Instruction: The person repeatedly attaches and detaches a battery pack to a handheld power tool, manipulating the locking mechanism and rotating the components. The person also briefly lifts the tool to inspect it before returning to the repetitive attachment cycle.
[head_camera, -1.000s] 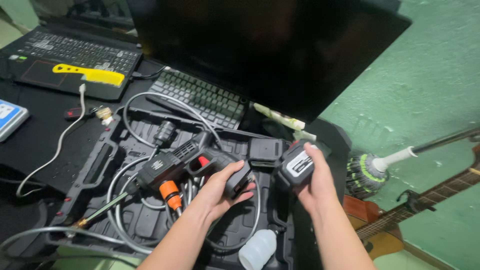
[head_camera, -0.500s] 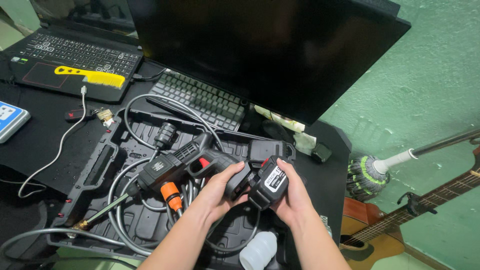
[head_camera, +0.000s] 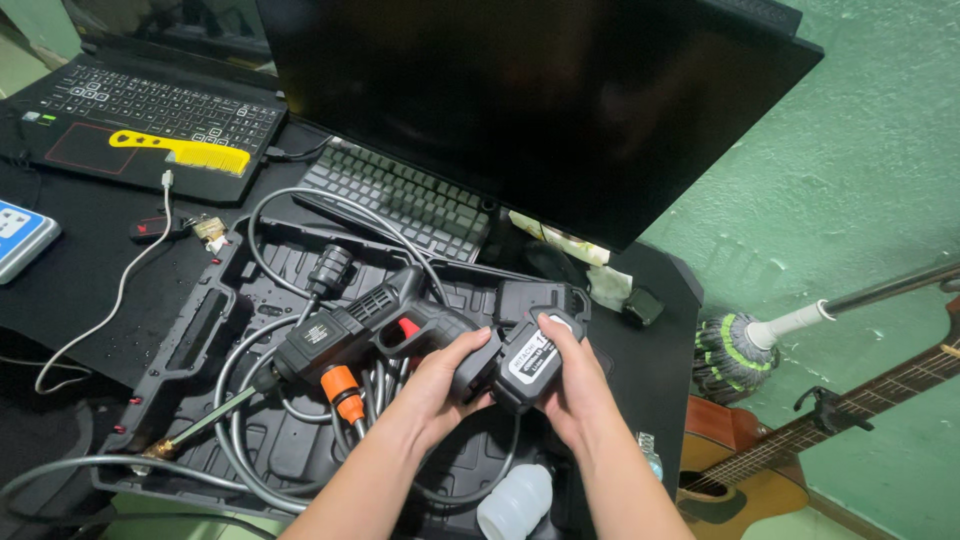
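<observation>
Right hand (head_camera: 578, 390): fingers curled around a black battery pack (head_camera: 530, 360), thumb laid over its top edge, label side up. The pack sits in the palm, pressed against the foot of the spray gun's handle.

Left hand (head_camera: 438, 385): fingers wrapped under and around the handle of a black spray gun (head_camera: 375, 325), thumb on top near the handle's base, touching the pack. The gun lies roughly level, barrel pointing to the left, red trigger showing ahead of the fingers.

Orange fitting (head_camera: 345, 390): hangs below the gun's body, just left of the left hand.

Grey hose (head_camera: 250, 455): coiled beneath the gun, inside the open black case (head_camera: 195, 340).

White bottle (head_camera: 515, 502): lies in the case between the forearms.

Second black block (head_camera: 538, 298): in the case, just behind the pack.

Beyond the case: keyboard (head_camera: 395, 195), dark monitor (head_camera: 520, 90), laptop (head_camera: 150, 120) with a yellow comb (head_camera: 180, 150) on it. Right side: mop (head_camera: 740, 340), guitar (head_camera: 800, 440).
</observation>
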